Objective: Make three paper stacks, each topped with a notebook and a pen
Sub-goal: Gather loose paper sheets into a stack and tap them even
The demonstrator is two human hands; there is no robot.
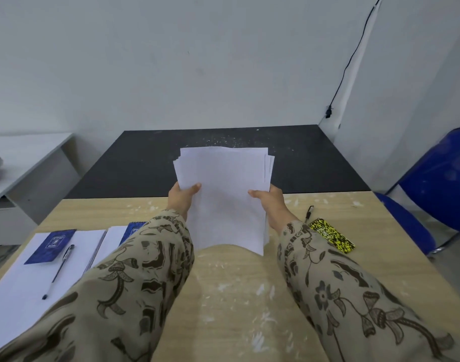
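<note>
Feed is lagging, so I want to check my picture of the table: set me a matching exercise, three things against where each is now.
Things:
1 loose sheets
2 leftmost blue notebook
3 yellow-and-black notebook

Places:
A on a paper stack, a pen beside it
B on the bare table by the right sleeve
C gripped at the sides by the left hand and the right hand

Pairs: 1-C, 2-A, 3-B.

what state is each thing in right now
held sheets: held up, edges uneven
left hand: grips their left edge
right hand: grips their right edge
left stack: flat, topped with blue notebook and pen
middle stack: flat, second blue notebook on it, rest hidden by sleeve
yellow notebook: flat on the table, on no stack
loose pen: lying beside it
</note>
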